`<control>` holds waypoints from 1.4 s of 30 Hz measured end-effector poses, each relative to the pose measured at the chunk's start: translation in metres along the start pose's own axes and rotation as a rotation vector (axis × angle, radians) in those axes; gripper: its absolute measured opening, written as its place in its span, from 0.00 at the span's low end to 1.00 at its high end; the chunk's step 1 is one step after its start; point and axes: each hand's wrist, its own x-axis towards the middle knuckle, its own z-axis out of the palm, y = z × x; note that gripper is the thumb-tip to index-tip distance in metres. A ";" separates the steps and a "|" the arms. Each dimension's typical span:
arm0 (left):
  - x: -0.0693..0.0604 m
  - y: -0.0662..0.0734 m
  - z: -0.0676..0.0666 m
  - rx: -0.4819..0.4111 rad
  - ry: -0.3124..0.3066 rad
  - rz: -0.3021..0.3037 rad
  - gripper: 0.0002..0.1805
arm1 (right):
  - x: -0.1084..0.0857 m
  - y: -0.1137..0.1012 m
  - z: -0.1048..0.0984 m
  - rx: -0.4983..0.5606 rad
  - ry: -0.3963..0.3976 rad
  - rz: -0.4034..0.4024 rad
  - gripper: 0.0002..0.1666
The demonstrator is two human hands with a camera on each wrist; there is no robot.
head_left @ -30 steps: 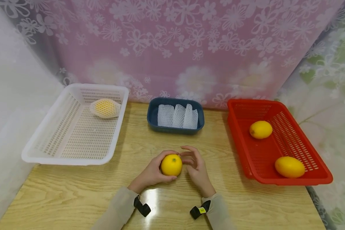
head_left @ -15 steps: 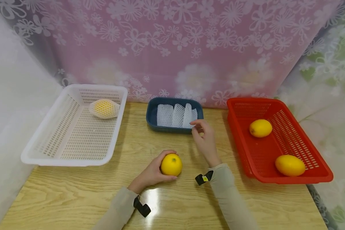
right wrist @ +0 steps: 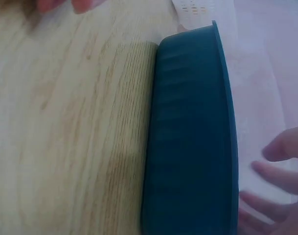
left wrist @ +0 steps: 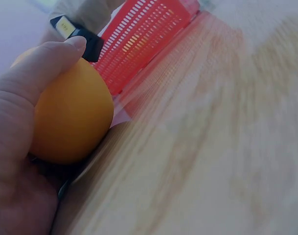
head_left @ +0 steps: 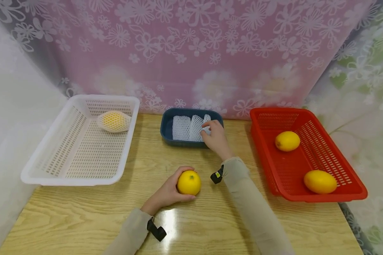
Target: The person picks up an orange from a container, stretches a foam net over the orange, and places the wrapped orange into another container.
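My left hand [head_left: 167, 193] holds a yellow lemon [head_left: 189, 183] on the table, fingers curved around its far side and thumb along the near side. In the left wrist view the thumb [left wrist: 48, 63] lies over the top of the lemon [left wrist: 73, 112]. My right hand [head_left: 217, 140] reaches over the right part of the dark blue tub [head_left: 185, 143], where white foam net sleeves [head_left: 181, 128] lie side by side. The right wrist view shows its fingers [right wrist: 281, 178] spread beyond the tub's wall [right wrist: 193, 132], with nothing visible between them. The tub's inside is hidden there.
A white basket [head_left: 79, 182] on the left contains a lemon in a foam net [head_left: 115, 121]. On the right, a red basket [head_left: 285, 173] contains two bare lemons, one farther back [head_left: 287, 141] and one nearer [head_left: 320, 182]. A pink floral curtain [head_left: 178, 63] hangs behind.
My right hand has left the lemon's side and moved forward to the blue tub, then a little left over the net sleeves. My left hand stays in place on the lemon.
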 end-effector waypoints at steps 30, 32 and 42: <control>0.000 0.001 0.000 0.032 0.015 -0.020 0.48 | 0.022 -0.008 -0.009 -0.038 0.211 0.164 0.10; 0.000 0.001 -0.001 0.029 0.015 -0.027 0.48 | 0.021 -0.011 -0.015 -0.028 0.229 0.163 0.10; -0.004 0.039 -0.003 0.012 -0.009 -0.059 0.46 | 0.008 -0.031 -0.039 0.095 0.347 0.041 0.08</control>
